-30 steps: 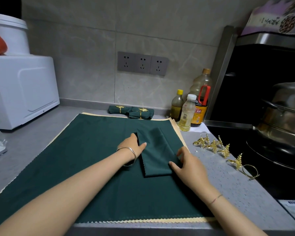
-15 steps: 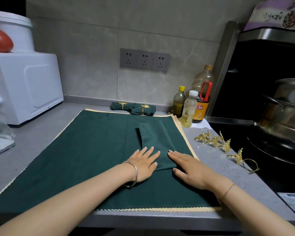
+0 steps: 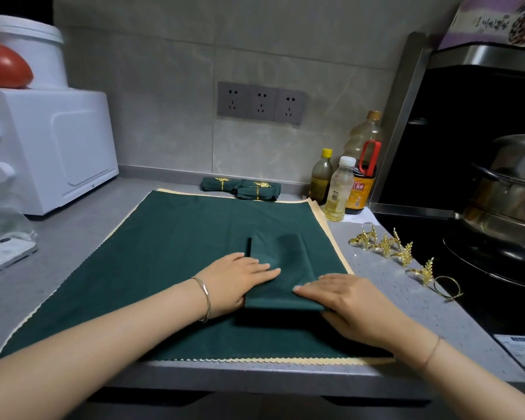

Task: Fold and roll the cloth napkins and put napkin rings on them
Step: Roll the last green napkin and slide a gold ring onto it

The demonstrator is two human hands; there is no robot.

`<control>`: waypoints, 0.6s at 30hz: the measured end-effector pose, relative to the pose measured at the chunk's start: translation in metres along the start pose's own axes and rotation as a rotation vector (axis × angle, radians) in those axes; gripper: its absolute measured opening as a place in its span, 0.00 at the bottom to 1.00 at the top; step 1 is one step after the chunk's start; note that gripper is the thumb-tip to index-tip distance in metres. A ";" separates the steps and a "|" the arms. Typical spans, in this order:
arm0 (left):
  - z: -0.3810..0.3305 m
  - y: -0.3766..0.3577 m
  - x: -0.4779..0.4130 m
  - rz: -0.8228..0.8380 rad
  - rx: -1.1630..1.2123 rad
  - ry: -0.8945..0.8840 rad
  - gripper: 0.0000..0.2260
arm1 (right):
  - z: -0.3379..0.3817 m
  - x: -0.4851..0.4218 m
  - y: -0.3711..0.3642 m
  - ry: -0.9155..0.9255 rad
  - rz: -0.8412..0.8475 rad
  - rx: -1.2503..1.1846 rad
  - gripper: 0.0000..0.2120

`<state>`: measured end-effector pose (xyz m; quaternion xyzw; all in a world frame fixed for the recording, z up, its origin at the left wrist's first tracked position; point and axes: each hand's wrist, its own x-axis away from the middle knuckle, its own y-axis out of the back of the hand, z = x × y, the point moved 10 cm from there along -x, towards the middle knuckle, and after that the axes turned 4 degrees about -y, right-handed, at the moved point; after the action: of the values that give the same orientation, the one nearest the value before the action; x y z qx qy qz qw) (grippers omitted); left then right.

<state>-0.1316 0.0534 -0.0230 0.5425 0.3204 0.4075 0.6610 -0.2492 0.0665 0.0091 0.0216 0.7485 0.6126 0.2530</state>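
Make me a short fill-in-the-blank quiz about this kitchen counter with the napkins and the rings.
1. The left hand and right hand lie flat on a folded ____ napkin.
2. ____ rolled napkins, rings already on, sit by the back wall.
3. The loose gold napkin rings lie on the counter to the ____ of the large cloth.
Missing words: green; two; right.

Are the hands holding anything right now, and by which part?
Nothing is gripped. The left hand and right hand lie flat, fingers straight, on the near end of the folded napkin, one at each side.
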 end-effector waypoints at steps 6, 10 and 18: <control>-0.014 -0.020 0.016 0.105 -0.022 -0.105 0.30 | -0.001 0.007 -0.027 -0.043 0.210 -0.025 0.36; -0.007 -0.024 0.019 0.057 0.041 -0.091 0.30 | -0.013 0.006 -0.035 -0.093 0.174 -0.016 0.31; 0.012 -0.003 0.024 -0.337 0.161 -0.100 0.20 | -0.027 0.005 -0.024 -0.199 -0.034 -0.124 0.20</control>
<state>-0.1091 0.0689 -0.0231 0.5519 0.4052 0.2364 0.6894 -0.2579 0.0379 -0.0111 0.0538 0.6806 0.6483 0.3370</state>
